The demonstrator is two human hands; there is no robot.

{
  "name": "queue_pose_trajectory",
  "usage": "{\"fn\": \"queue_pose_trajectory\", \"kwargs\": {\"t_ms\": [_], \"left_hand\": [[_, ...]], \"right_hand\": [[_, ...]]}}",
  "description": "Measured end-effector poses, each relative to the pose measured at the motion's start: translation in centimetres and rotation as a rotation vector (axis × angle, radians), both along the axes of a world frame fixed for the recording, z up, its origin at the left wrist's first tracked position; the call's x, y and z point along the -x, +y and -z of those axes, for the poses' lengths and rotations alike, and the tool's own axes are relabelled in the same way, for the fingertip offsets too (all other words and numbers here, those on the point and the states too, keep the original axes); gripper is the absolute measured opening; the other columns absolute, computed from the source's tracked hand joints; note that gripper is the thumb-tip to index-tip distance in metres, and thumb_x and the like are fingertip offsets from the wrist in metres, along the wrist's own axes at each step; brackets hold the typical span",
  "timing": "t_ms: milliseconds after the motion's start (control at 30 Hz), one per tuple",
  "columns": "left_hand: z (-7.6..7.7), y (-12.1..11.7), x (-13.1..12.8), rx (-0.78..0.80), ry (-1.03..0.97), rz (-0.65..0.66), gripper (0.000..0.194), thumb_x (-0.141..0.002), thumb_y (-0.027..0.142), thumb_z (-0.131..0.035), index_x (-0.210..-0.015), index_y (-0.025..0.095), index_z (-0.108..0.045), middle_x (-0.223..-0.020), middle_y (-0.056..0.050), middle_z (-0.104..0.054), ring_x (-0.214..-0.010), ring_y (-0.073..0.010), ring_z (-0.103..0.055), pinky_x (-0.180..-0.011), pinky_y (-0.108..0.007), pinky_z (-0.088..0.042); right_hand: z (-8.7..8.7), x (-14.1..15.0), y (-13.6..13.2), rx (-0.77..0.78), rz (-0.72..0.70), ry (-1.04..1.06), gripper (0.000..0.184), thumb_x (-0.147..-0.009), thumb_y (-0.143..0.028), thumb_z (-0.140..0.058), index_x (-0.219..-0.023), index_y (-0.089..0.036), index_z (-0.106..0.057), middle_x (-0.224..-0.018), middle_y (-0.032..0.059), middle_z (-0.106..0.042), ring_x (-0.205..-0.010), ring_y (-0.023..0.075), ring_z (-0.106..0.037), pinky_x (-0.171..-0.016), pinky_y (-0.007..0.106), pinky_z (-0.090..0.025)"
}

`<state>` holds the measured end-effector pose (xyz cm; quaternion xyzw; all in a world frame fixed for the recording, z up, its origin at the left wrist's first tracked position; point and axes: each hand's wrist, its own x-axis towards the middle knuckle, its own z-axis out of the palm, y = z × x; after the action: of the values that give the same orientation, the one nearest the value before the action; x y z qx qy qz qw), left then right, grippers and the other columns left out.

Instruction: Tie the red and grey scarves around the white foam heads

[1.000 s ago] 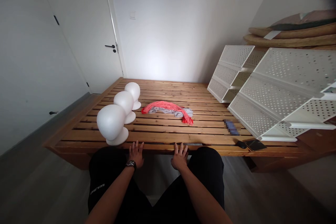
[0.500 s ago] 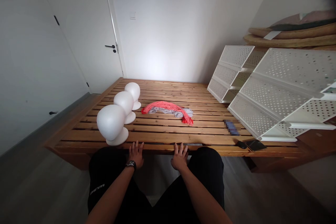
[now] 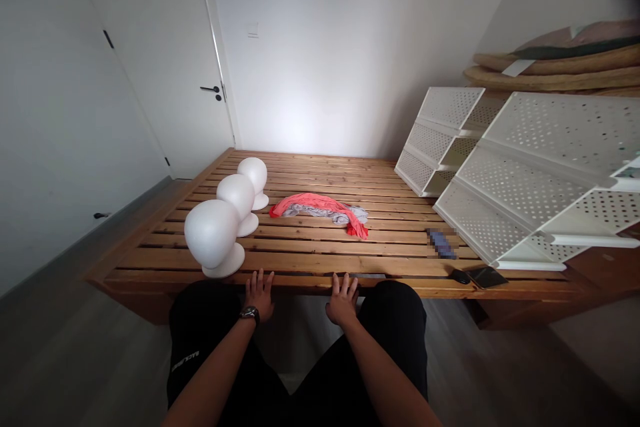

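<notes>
My left hand (image 3: pixel 259 293), with a watch on the wrist, rests open with fingers flat on the front edge of a slatted wooden bed frame (image 3: pixel 310 250). My right hand (image 3: pixel 343 295) lies open on the same edge, a little to the right. Neither hand holds anything. Three white foam heads stand in a row at the left: the nearest head (image 3: pixel 213 236), a middle one (image 3: pixel 237 200) and the farthest (image 3: pixel 253 179). A red scarf (image 3: pixel 320 205) with a grey cloth (image 3: pixel 345 215) lies in the middle of the slats, well beyond both hands.
White perforated shelf units (image 3: pixel 530 177) lie tipped on the right side of the frame. A dark phone (image 3: pixel 486 275) and a small black object (image 3: pixel 458 275) sit near the front right edge. A white door (image 3: pixel 165 67) is at the back left.
</notes>
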<state>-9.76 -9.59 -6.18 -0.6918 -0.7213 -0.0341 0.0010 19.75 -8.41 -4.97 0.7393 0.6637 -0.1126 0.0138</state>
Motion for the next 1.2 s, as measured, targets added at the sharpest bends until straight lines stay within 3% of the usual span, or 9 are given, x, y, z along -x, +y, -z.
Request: {"fn": "queue_pose_trajectory", "kwargs": {"t_ms": [333,1200], "left_hand": [[-0.88,-0.17,-0.14,0.041,-0.056,0.006,0.1,-0.071,0.022,-0.067,-0.161,0.021,-0.024,-0.17,-0.015,-0.007,-0.157,-0.0386,-0.001,-0.124,-0.057,0.0],[-0.3,-0.1,0.0,0.012,-0.014,0.001,0.101,-0.071,0.024,-0.071,-0.161,0.024,-0.026,-0.17,-0.016,-0.01,-0.157,-0.037,-0.003,-0.125,-0.054,-0.001]], "right_hand": [[-0.46,0.06,-0.09,0.008,0.004,0.006,0.102,-0.078,-0.036,-0.063,-0.162,-0.025,-0.007,-0.169,0.0163,0.009,-0.151,0.0471,0.017,-0.117,0.062,0.001],[-0.3,0.05,-0.05,0.009,-0.002,-0.02,0.104,-0.078,-0.037,-0.064,-0.163,-0.025,-0.005,-0.169,0.0164,0.009,-0.151,0.0478,0.013,-0.116,0.062,-0.001]]}}
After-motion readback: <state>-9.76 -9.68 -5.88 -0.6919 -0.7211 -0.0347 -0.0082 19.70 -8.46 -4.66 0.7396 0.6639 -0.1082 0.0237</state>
